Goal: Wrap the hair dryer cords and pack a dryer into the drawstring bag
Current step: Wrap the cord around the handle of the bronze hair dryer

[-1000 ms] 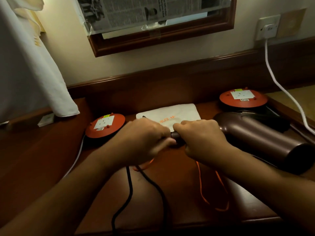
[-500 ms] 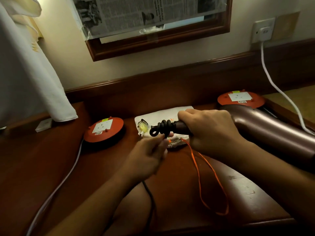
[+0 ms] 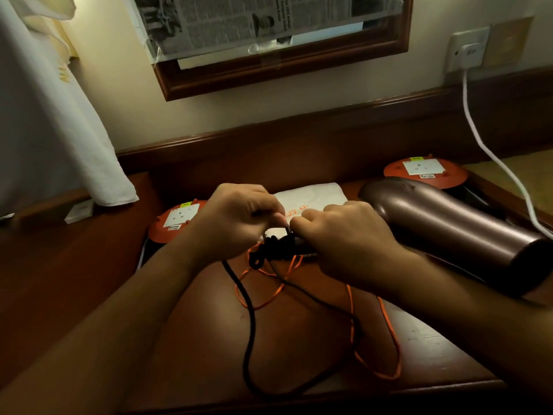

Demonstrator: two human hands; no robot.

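A brown hair dryer (image 3: 457, 232) lies across the right of the wooden desk, barrel toward me. My right hand (image 3: 344, 238) grips its handle, which is mostly hidden under the fingers. Several turns of its black cord (image 3: 275, 247) are wound round the handle end. My left hand (image 3: 236, 223) pinches the cord just above those coils. The loose cord (image 3: 248, 319) loops down over the desk front. Behind the hands lies the white drawstring bag (image 3: 314, 199), flat, with orange print. Its orange drawstring (image 3: 386, 333) trails over the desk.
Two round orange socket reels stand on the desk, one at the left (image 3: 176, 220) and one at the back right (image 3: 425, 172). A white cable (image 3: 490, 154) runs from the wall socket (image 3: 466, 50). A white cloth (image 3: 51, 115) hangs at the left. A framed newspaper (image 3: 269, 28) is on the wall.
My left hand has risen from below the handle to above the coils, taking the cord over. The dryer has come down lower, and the black cord now lies in a wide loop on the desk.
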